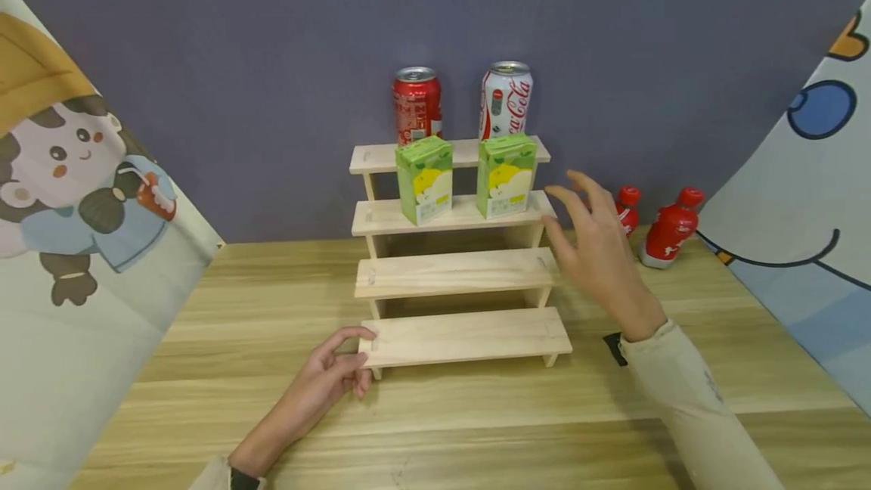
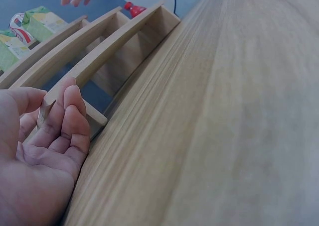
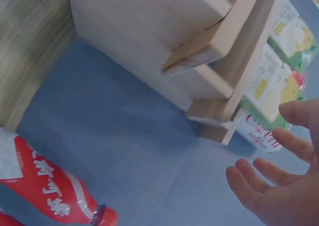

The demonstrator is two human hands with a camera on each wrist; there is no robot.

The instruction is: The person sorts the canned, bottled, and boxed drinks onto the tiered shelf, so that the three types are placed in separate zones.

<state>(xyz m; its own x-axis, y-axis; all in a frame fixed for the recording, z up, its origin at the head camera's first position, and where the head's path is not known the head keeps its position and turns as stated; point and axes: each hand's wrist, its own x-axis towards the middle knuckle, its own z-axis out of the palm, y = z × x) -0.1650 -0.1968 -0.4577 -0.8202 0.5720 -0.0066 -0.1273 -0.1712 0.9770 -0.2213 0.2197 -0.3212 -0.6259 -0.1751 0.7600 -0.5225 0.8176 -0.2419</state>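
Observation:
A stepped wooden rack [image 1: 469,337] with several tiers stands against the wall. My left hand [image 1: 320,376] pinches the left end of its lowest step, thumb and fingers around the board's edge in the left wrist view. On the second tier from the top stand two green juice boxes, a left one [image 1: 426,181] and a right one [image 1: 506,178]. Behind them, a red soda can [image 1: 416,108] and a white Coca-Cola can [image 1: 506,100] sit on the top tier. My right hand [image 1: 602,255] hovers to the right of the right juice box, fingers spread and holding nothing.
Two red plastic bottles, a nearer one [image 1: 670,229] and one partly hidden by my right hand [image 1: 627,209], stand on the table to the right of the rack. A small black piece [image 1: 615,348] lies beside my right sleeve. Printed panels [image 1: 88,172] flank both sides.

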